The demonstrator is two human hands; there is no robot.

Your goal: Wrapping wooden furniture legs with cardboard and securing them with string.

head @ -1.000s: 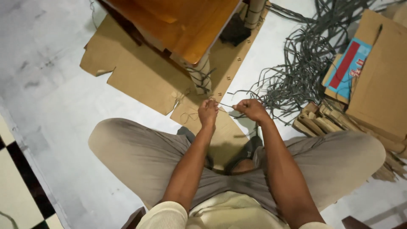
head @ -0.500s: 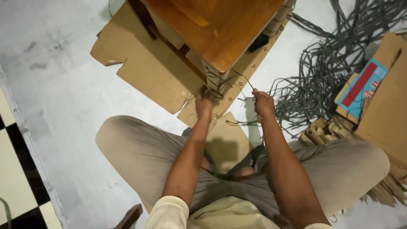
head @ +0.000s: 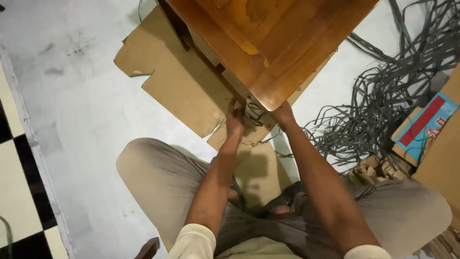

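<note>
A wooden table [head: 278,43] stands over flattened cardboard [head: 182,81] on the pale floor. Its near leg [head: 252,111], wrapped in cardboard and bound with dark grey strap, shows just under the table's corner. My left hand [head: 235,117] is on the left side of that leg, fingers curled against the wrapping. My right hand [head: 283,115] is on the right side, partly under the tabletop corner, closed on a thin grey strap [head: 264,128] that runs around the leg. The fingertips of both hands are partly hidden by the table.
A tangled heap of grey straps [head: 383,100] lies to the right. A cardboard box with a blue and red label [head: 424,124] and cardboard scraps [head: 378,170] sit at far right. Black and white tiles [head: 14,182] border the left. My crossed legs [head: 158,182] fill the foreground.
Both hands moved forward from open floor to the wrapped leg under the table corner, the right hand pulling the strap along. The view shifted so the tabletop covers more of the frame.
</note>
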